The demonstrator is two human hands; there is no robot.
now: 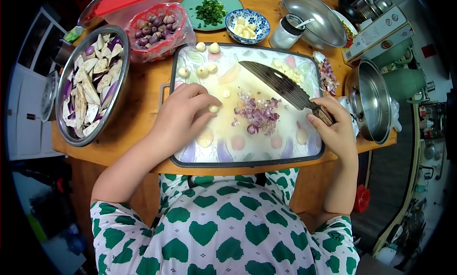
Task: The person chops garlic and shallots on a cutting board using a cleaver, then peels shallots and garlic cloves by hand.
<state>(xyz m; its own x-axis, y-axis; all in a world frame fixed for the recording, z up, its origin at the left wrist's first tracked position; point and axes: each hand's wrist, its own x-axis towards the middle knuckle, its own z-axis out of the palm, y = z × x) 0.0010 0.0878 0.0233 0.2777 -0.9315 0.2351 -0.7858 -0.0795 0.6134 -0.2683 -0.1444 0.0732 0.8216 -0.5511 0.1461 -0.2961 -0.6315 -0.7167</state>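
Wooden worktop (145,84) carries a patterned cutting board (262,153). Over its left half, the left hand (185,106) pinches a pale garlic clove (213,109) between thumb and fingers; the right hand (337,125) grips a knife (281,88) by its handle (323,116), beside chopped shallot (259,114). The clove is probably light, firm and slippery, best pinched by its sides; the knife looks stiff and heavier, best held well behind the blade.

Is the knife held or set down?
Held: the right hand grips the knife by its handle, blade over the cutting board; whether it touches, I cannot tell.
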